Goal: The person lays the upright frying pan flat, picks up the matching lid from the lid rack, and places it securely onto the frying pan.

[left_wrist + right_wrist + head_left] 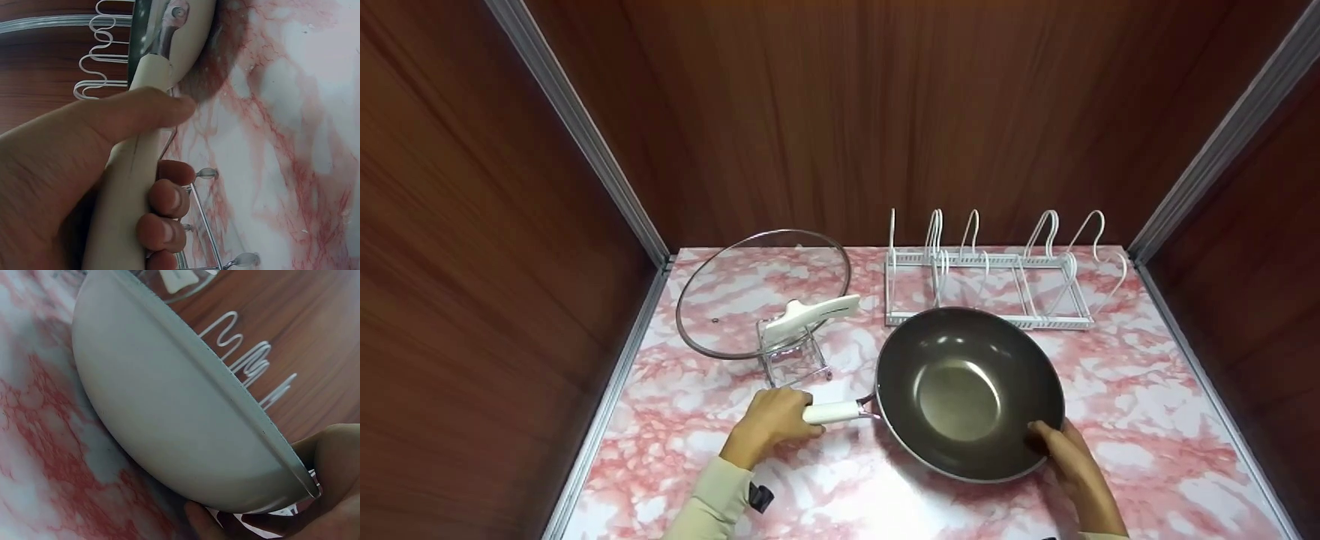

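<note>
A deep wok (960, 394), dark inside and cream outside, is held between both hands over the marbled tabletop. My left hand (776, 416) grips its cream handle (132, 185), fingers wrapped round it and thumb lying across the top. On the far right side, my right hand (1065, 454) pinches the rim, thumb inside the wok and fingers beneath. The right wrist view shows the wok's pale outer wall (169, 399) close above the table, with the fingers (205, 520) under it.
A glass lid (765, 292) with a cream handle (810, 313) leans in a small wire stand (795, 360) at the left. Behind the wok stands a white wire rack (986, 321) with upright loops. Wood-grain panels (825, 112) enclose the back and sides.
</note>
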### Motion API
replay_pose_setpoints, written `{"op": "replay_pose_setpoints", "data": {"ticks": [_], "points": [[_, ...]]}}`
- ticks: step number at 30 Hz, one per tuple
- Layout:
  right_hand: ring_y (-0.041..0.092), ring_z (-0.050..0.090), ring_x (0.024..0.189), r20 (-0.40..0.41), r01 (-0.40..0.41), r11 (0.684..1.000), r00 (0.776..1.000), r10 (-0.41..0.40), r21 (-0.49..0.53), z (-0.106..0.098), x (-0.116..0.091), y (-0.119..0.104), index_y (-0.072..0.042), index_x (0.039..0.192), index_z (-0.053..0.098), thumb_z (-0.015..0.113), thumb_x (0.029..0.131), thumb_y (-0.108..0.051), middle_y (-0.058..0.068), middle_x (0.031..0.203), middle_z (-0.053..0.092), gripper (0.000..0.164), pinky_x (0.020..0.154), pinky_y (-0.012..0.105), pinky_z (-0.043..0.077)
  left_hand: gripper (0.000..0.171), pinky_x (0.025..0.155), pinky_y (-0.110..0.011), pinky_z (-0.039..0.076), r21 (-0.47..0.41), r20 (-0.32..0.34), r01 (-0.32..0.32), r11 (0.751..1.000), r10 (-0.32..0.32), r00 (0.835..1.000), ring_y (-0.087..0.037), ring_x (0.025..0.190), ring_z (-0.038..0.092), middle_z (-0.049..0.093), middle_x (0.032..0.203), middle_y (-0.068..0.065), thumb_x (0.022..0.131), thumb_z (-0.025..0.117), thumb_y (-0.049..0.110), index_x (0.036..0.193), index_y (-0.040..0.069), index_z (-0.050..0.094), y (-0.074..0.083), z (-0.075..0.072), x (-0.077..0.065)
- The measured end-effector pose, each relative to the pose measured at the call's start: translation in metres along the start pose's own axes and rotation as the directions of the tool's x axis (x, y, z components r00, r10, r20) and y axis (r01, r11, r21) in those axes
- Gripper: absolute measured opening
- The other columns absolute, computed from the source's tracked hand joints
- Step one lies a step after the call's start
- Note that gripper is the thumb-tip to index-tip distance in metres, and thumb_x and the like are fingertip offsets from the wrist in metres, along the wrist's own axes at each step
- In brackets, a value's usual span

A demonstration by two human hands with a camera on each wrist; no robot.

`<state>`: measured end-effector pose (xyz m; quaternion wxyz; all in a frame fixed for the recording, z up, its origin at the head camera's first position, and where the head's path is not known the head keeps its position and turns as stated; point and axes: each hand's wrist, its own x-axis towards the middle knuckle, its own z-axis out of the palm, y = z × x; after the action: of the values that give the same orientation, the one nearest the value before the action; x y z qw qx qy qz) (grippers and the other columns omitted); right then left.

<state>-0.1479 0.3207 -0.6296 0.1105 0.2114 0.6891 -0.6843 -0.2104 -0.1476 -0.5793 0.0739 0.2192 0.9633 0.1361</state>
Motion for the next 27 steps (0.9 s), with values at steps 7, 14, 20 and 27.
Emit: {"op": "replay_pose_setpoints", "data": {"ticks": [7,14,20,27], "points": [[0.008,0.067,0.094,-0.046,0.008,1.0,0.999,-0.009,-0.022,-0.001,0.003,-0.005,0.018,0.153,0.023,0.055,0.106,-0.013,0.015,0.12,0.066,0.065,0.084,0.019,0.056,0.035,0.059,-0.035,0.042,-0.065,0.034,-0.001,0.998,0.003,0.999,-0.013,0.065,0.052,0.064,0.076,0.005,0.081,0.085,0.048,0.09,0.017,0.072,-0.001,-0.006,0.0],[0.009,0.063,0.091,-0.081,-0.005,0.996,0.997,-0.002,-0.086,-0.006,0.003,-0.011,0.016,0.138,0.034,0.058,0.106,-0.018,0.016,0.115,0.06,0.052,0.08,0.019,0.055,0.037,0.06,-0.036,0.044,-0.095,0.039,0.001,0.995,0.003,0.999,-0.013,0.067,0.056,0.069,0.079,0.004,0.082,0.084,0.054,0.089,0.019,0.073,-0.004,-0.009,0.001],[0.007,0.062,0.079,-0.153,0.049,0.99,0.986,-0.069,-0.132,-0.011,0.003,-0.019,0.011,0.119,0.048,0.057,0.105,-0.012,0.004,0.093,0.061,0.028,0.073,0.021,0.055,0.044,0.061,-0.035,0.045,-0.14,0.028,0.005,0.99,-0.001,1.0,-0.013,0.065,0.055,0.069,0.078,0.004,0.085,0.078,0.063,0.088,0.02,0.071,-0.007,-0.011,0.001],[0.006,0.053,0.092,-0.255,0.07,0.936,0.953,-0.166,-0.346,-0.012,0.001,-0.027,0.009,0.136,0.038,0.059,0.105,-0.021,0.026,0.134,0.051,0.048,0.075,0.015,0.047,0.039,0.057,-0.031,0.038,-0.184,-0.016,0.001,0.983,-0.004,1.0,-0.011,0.06,0.047,0.052,0.067,0.01,0.096,0.069,0.058,0.083,0.021,0.066,-0.011,-0.012,0.004]]}}
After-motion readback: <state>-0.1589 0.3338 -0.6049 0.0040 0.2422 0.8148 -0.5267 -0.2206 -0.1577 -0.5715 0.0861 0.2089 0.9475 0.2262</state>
